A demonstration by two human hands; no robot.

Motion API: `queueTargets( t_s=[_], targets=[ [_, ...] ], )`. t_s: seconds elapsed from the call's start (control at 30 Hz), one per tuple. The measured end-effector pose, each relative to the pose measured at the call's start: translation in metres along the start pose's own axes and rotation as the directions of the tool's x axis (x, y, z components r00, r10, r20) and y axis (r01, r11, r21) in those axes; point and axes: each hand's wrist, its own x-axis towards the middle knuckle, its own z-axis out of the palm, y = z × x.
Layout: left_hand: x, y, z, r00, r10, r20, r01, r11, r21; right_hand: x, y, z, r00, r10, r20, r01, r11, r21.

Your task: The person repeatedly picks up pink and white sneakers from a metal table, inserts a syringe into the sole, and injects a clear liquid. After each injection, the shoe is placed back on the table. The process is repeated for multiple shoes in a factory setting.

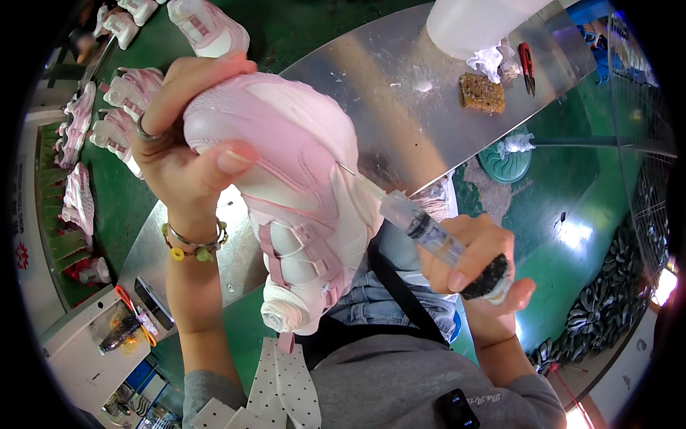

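My left hand [182, 154] is wrapped round the rounded toe end of a pink and white sneaker [300, 154], its thumb lying on the pink upper. The sneaker is held up in front of my lap, its strapped lacing part and padded collar pointing down toward me. My right hand [475, 250] grips a clear plastic syringe [421, 225] with a black rear end. From the syringe a thin needle reaches to the sneaker's right side, where upper and pale sole meet. Whether the needle tip touches or goes into the seam, I cannot tell.
Several similar sneakers [118, 136] stand on the green surface at left. On the metal table [343, 71] are a white bucket [471, 25], a brown sponge block [482, 93] and red-handled snips [527, 68]. Orange-handled scissors [136, 314] lie lower left. Dark pieces [607, 300] are heaped at right.
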Motion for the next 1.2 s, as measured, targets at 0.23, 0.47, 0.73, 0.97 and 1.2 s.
queueTargets(
  t_s=[0.23, 0.47, 0.73, 0.97, 1.2],
  targets=[
    [0.001, -0.012, -0.011, 0.999, 0.033, -0.033, -0.030, 0.995, 0.100, -0.022, 0.020, -0.013, 0.997, 0.079, 0.023, -0.081, 0.989, 0.126],
    [-0.008, -0.021, -0.020, 0.987, -0.145, -0.070, 0.158, 0.956, 0.247, -0.048, 0.028, -0.029, 0.985, 0.161, 0.059, -0.167, 0.978, 0.126],
    [-0.009, -0.035, -0.014, 0.916, -0.282, -0.286, 0.287, 0.958, -0.027, -0.065, 0.028, -0.034, 0.975, 0.223, 0.016, -0.224, 0.965, 0.136],
    [-0.025, -0.062, -0.026, 0.762, -0.464, -0.451, 0.502, 0.864, -0.041, -0.069, 0.029, -0.030, 0.971, 0.240, -0.020, -0.239, 0.970, 0.047],
    [-0.086, -0.078, -0.068, 0.736, -0.531, -0.420, 0.620, 0.778, 0.103, -0.045, 0.034, -0.006, 0.969, 0.235, -0.078, -0.242, 0.965, -0.104]
  ],
)
